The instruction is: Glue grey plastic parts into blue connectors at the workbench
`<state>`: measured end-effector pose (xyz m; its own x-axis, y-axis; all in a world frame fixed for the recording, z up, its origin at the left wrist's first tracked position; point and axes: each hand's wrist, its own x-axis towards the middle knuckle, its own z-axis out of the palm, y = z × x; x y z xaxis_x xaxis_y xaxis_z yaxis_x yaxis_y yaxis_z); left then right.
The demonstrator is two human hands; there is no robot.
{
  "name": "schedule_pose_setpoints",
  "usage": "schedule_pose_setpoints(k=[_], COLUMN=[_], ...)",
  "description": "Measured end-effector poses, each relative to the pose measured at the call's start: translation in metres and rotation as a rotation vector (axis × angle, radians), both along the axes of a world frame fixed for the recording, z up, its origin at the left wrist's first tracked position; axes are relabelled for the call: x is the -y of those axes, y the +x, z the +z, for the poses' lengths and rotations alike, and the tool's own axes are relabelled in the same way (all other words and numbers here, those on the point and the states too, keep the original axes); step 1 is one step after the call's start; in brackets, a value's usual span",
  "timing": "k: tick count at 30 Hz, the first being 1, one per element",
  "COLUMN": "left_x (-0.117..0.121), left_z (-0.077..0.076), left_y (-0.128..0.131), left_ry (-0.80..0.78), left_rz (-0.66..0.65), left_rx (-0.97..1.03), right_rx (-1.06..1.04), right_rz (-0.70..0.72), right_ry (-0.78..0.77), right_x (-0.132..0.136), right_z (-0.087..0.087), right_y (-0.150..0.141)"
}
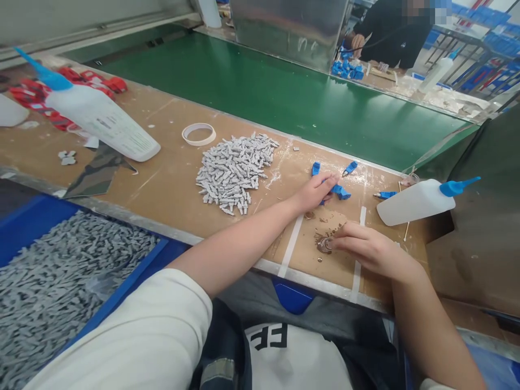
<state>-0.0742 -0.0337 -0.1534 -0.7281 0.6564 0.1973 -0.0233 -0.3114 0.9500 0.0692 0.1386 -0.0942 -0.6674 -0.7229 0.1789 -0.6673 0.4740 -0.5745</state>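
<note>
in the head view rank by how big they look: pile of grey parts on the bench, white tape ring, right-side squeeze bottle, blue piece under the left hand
1. pile of grey parts
2. squeeze bottle, though it looks close to the pile
3. tape ring
4. blue piece, partly covered by the left hand

Small blue plastic part [339,190], angular, lying flat on the brown bench top toward its far edge, just short of the green belt; the left hand's [314,192] fingertips rest on it and cover one end. Three similar blue parts close by: one [316,168] upright-looking just beyond the fingers, one [350,167] nearer the far edge, one [385,195] lying flat further toward the right end. Small round metal piece [324,245], shiny, ring-like (detail too small to make out), sits near the bench's near edge between two white tape strips, pinched at the right hand's [371,250] fingertips.
</note>
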Motion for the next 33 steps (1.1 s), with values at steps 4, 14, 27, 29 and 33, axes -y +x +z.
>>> schedule_pose_setpoints(k=[4, 14, 27, 29, 33], left_x=[-0.001, -0.001, -0.005, -0.005, 0.000], left_z=[0.001, 0.002, -0.001, -0.001, 0.007], left_y=[0.007, 0.018, 0.018, 0.018, 0.015], left_ry=[-0.035, -0.168, -0.183, -0.202, -0.298], left_rz=[-0.049, -0.171, -0.063, -0.045, -0.071], left_rx=[0.069, 0.117, 0.112, 0.119, 0.103], right_rx=[-0.011, -0.195, -0.377, -0.357, -0.259], right_rz=[-0.237, -0.735, -0.694, -0.701, -0.748], right_ry=[-0.258, -0.539, -0.385, -0.400, -0.336], right_x=[-0.007, -0.002, 0.007, 0.009, 0.007], right_z=[-0.005, -0.023, -0.042, -0.045, -0.045], right_y=[-0.006, -0.020, -0.029, -0.031, -0.034])
